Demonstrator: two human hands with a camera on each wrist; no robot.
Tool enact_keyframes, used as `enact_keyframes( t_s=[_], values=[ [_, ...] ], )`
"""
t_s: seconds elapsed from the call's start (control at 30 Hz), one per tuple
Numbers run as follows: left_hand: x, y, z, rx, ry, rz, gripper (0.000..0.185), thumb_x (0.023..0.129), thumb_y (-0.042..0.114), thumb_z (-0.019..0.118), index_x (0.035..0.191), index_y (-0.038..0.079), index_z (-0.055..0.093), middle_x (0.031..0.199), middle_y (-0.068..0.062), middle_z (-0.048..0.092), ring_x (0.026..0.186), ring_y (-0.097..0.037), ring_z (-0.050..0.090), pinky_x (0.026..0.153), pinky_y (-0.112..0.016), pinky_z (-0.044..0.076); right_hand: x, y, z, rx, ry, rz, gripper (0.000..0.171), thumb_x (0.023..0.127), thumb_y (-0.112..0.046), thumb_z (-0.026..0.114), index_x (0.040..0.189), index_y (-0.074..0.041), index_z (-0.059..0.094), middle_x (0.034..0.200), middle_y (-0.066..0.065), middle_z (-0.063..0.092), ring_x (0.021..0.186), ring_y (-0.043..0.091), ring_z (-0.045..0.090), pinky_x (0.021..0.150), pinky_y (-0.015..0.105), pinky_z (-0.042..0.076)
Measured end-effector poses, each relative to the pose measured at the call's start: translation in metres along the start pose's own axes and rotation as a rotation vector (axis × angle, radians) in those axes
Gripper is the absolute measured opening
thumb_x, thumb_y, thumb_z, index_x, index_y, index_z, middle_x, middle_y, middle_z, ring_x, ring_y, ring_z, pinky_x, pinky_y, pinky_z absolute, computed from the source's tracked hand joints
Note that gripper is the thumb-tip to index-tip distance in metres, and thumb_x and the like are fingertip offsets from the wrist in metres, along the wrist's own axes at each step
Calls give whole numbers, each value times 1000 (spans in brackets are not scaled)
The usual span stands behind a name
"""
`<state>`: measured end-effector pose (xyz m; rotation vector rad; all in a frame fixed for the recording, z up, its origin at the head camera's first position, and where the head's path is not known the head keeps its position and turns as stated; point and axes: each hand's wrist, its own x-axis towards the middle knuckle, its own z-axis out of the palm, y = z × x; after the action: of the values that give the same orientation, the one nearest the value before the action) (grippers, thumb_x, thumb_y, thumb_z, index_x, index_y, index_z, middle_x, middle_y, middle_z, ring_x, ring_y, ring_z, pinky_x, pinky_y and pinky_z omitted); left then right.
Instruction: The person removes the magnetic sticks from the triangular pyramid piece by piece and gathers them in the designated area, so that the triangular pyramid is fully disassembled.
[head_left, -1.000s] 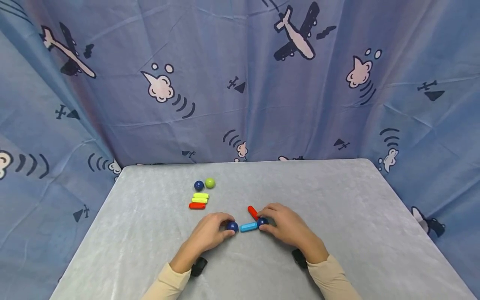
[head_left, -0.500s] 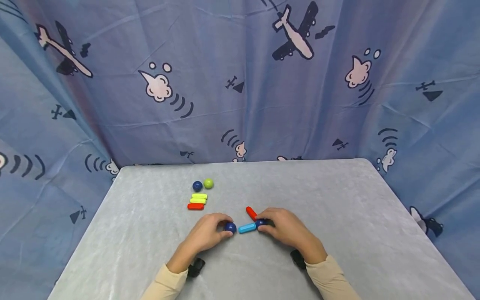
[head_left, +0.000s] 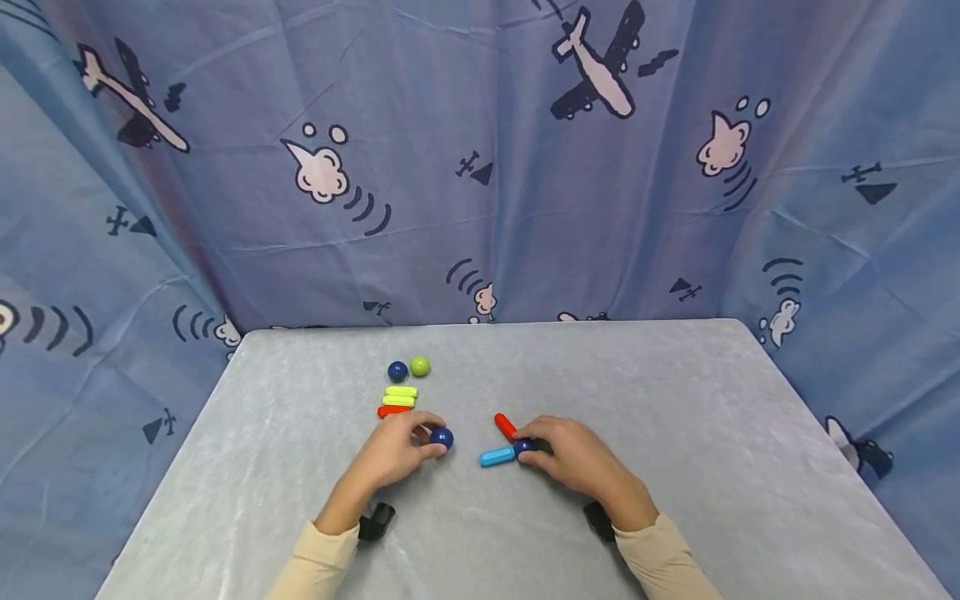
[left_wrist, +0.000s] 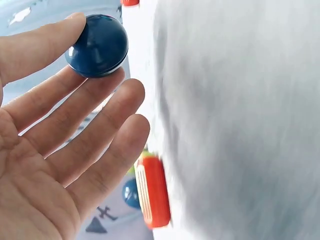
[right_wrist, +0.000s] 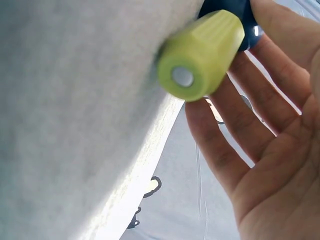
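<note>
My left hand [head_left: 393,452] pinches a dark blue ball [head_left: 442,438] between thumb and fingertips. In the left wrist view the ball [left_wrist: 102,46] has nothing joined to it. My right hand [head_left: 566,454] grips a second dark blue ball [head_left: 524,447], partly covered by the fingers. A light blue rod [head_left: 497,457] points left from that ball, and a red rod [head_left: 506,427] points up and left. The right wrist view also shows a yellow-green rod [right_wrist: 202,57] with a round metal end, set against this ball; from the head view my hand mostly hides it.
Left of centre lie two yellow rods [head_left: 400,397] and a red rod [head_left: 393,411], side by side. Behind them sit a dark blue ball [head_left: 397,371] and a green ball [head_left: 420,366]. A patterned curtain [head_left: 420,167] hangs behind the grey table [head_left: 637,375].
My left hand has moved left and slightly away from me with its ball, widening the gap to the light blue rod. The right hand stays at its ball.
</note>
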<state>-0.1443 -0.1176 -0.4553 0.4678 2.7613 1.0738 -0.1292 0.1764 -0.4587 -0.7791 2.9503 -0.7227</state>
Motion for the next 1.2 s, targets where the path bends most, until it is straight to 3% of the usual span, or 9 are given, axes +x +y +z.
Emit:
enact_keyframes(
  t_s=[0.27,0.57,0.87,1.2],
  values=[
    [1,-16,-25,36,114,-67,29,82,19,81,110,15,74,94,1,72,87,-14,67,75,-36,53,-2,2,1,8,10,-23,29,87,-29,76,114,-17,74,105,-8,72,96,11,68,86,38,55],
    [15,-41,-62,76,164,-139,35,89,23,76,122,12,69,117,-9,72,98,-23,69,78,-39,53,-3,4,-1,2,13,-16,29,87,-28,76,114,-17,74,106,-7,73,97,11,67,87,38,55],
    [36,-64,-79,110,149,-233,39,91,28,73,127,12,67,117,-14,71,101,-28,67,79,-42,53,-3,4,0,17,1,6,31,87,-31,77,115,-19,74,106,-8,72,96,9,67,88,36,55],
    [57,-88,-77,120,97,-270,38,90,23,74,125,10,67,121,-17,69,104,-29,67,82,-43,55,-4,3,1,32,-22,21,31,87,-31,76,116,-20,74,107,-9,72,97,8,66,87,36,55]
  ],
)
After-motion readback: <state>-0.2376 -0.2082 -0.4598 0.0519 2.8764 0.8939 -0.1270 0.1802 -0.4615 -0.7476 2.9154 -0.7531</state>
